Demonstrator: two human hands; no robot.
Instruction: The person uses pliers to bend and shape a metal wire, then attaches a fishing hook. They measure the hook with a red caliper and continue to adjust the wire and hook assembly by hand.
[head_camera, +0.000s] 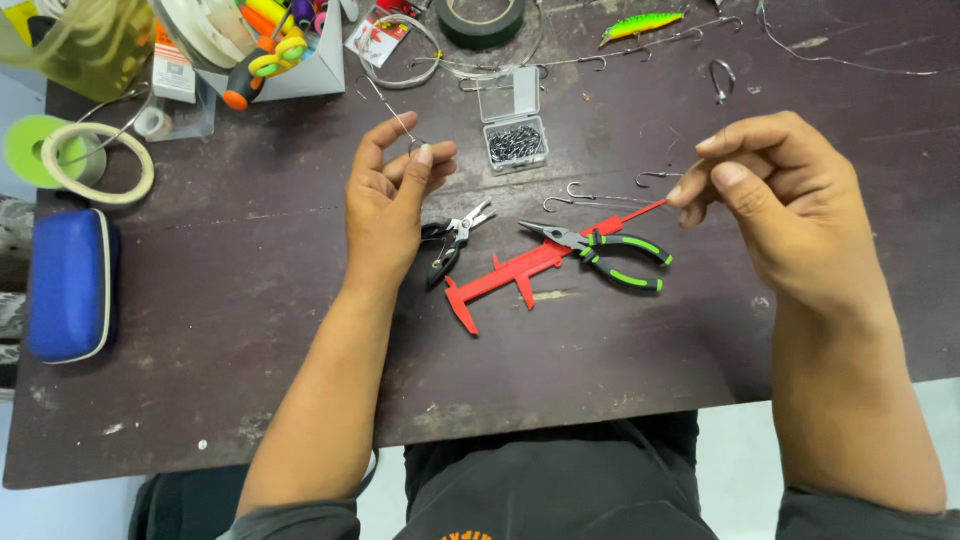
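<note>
Hands pinching a thin wire over the dark, scuffed table (250, 300), apart, rig looking unfinished.
Left hand (385, 205) is nipping a small metal ring (417, 146) on the wire (392, 112); right hand (780, 195) is closing fingertips, on what I cannot tell; red plastic caliper (520, 272), green-handled pliers (600, 255) and clear hook box (514, 130) are lying between.
</note>
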